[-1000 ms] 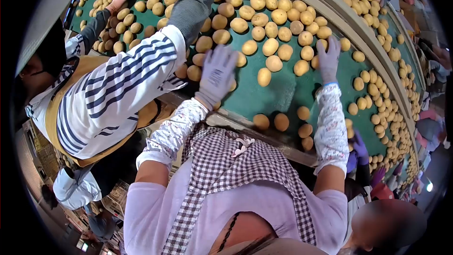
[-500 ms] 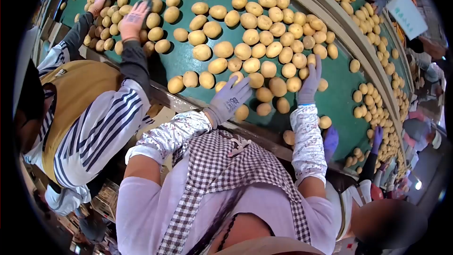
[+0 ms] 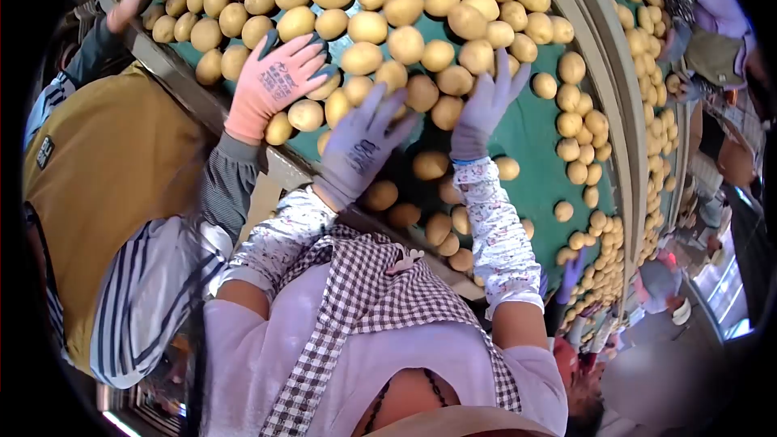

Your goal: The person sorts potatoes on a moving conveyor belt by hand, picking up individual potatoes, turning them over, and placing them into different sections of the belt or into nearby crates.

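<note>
Many yellow-brown potatoes (image 3: 405, 44) lie on a green conveyor belt (image 3: 530, 146). My left hand (image 3: 360, 150), in a light purple glove, rests over the near part of the belt with its fingers spread. Its fingertips are among the potatoes, close to a brownish potato (image 3: 422, 93). To the right, my right hand (image 3: 481, 113) reaches forward in a matching glove, fingers stretched and apart. Its fingers touch or nearly touch the potatoes at the edge of the cluster. Several potatoes (image 3: 430, 165) lie nearer to me, between and below my wrists.
At the left, a co-worker's orange-gloved hand (image 3: 279, 85) is spread over potatoes close to my left hand. A metal divider (image 3: 595, 40) curves along the belt's far side, with more potatoes beyond. Another person's purple-gloved hand (image 3: 571, 275) shows at the lower right.
The view has shifted, and denser potatoes now fill the area ahead of my hands. Both my hands stay spread over the belt. The co-worker's orange-gloved hand is now nearer my left hand.
</note>
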### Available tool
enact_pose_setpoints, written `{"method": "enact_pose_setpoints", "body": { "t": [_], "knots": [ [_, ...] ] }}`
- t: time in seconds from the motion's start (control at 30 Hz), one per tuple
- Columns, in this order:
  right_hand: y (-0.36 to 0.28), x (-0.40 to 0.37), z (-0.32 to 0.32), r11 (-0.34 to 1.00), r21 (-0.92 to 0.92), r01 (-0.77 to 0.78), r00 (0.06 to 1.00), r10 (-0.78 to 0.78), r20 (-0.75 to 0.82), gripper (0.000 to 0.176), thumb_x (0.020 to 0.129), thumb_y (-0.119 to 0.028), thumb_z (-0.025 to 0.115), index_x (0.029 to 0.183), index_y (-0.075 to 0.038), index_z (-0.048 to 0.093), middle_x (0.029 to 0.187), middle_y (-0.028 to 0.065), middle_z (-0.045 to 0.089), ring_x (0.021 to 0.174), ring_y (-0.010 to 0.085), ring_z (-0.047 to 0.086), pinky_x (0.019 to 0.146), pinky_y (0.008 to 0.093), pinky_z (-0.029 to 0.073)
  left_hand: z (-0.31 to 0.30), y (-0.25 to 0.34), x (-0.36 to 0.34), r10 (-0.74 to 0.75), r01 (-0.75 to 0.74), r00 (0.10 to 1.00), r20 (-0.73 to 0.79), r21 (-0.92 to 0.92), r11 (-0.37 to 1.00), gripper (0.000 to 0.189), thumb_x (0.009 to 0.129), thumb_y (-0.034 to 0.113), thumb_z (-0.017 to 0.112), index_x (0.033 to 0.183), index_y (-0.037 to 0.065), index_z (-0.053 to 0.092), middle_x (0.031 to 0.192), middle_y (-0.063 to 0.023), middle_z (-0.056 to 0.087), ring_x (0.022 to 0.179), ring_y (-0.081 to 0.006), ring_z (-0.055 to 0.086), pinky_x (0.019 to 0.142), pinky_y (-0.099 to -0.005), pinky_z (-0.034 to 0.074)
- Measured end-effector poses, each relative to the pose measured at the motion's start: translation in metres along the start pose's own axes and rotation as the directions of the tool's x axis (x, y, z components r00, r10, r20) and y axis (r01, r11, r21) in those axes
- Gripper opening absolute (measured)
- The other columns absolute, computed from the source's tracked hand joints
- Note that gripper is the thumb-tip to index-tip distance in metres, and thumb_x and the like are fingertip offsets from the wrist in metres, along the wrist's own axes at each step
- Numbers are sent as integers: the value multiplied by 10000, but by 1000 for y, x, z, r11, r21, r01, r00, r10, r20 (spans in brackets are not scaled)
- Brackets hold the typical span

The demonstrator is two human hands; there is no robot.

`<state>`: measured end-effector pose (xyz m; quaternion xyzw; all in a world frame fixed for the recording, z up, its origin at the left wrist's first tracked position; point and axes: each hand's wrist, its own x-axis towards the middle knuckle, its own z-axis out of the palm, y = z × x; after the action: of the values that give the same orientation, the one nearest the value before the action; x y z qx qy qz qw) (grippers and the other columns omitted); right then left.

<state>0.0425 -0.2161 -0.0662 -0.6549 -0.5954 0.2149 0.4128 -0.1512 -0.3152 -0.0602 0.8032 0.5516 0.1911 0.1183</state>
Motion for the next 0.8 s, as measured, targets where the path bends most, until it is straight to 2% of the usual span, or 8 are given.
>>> {"method": "enact_pose_setpoints", "body": {
  "t": [0.17,0.23,0.3,0.4,0.47,0.57,0.63,0.8],
  "knots": [
    [-16,28,87,951,-264,162,949,-223,-222,490,1037,-155,533,1515,-48,527,1676,294,211,1534,422,294,1267,443,243,-32,-56,50,-163,182,958,-236,63,981,481,833,164,737,1309,202,681,1481,-94,555,1385,-374,502,986,-497,512],
    [-41,44,128,868,493,58,972,62,-225,523,1005,-189,627,1505,-67,532,1704,302,63,1578,458,135,1289,455,188,-40,-80,76,-131,205,923,-362,174,963,453,858,119,713,1308,166,684,1465,-127,576,1362,-382,525,1018,-527,493],
    [-81,72,160,838,523,157,929,55,-367,428,1003,-217,630,1411,-90,604,1533,230,311,1442,430,301,1200,509,278,-57,-90,102,-127,214,872,-473,134,968,432,899,54,657,1327,109,667,1436,-176,595,1302,-392,576,1037,-482,487],
    [-123,110,195,994,102,47,998,-52,47,583,991,-255,670,1540,-131,516,1733,291,-4,1602,442,134,1295,438,205,-95,-73,131,14,8,806,-592,34,999,464,901,9,619,1361,62,647,1429,-225,590,1279,-413,588,1070,-475,471],
    [-130,171,188,945,326,-32,766,-186,615,601,1012,-354,626,1571,-176,496,1732,241,189,1566,367,297,1278,420,264,-92,-54,136,22,-59,825,-565,-47,997,484,896,19,624,1381,16,623,1460,-259,556,1293,-441,570,1074,-485,463],
    [-135,199,122,796,481,368,363,-599,713,470,1119,-192,379,1574,-154,492,1508,117,588,1381,266,564,1129,349,471,-65,-29,98,12,-97,882,-470,-156,983,548,829,66,673,1372,47,603,1430,-250,560,1260,-445,559,1037,-526,448],
    [-110,182,56,740,458,492,545,-672,501,469,1072,-234,482,1515,-100,560,1470,134,619,1374,303,565,1159,374,448,-41,-5,54,-30,-10,984,-177,-219,976,599,810,98,691,1400,74,588,1385,-236,582,1259,-441,570,1049,-533,451],
    [30,83,-89,665,550,-504,816,160,555,462,1123,-277,491,1444,43,580,1490,144,588,1387,229,555,1189,371,423,38,3,-60,457,-438,888,53,-205,875,539,856,123,612,1393,106,573,1353,-133,608,1195,-362,602,1042,-576,446]
  ]
}}
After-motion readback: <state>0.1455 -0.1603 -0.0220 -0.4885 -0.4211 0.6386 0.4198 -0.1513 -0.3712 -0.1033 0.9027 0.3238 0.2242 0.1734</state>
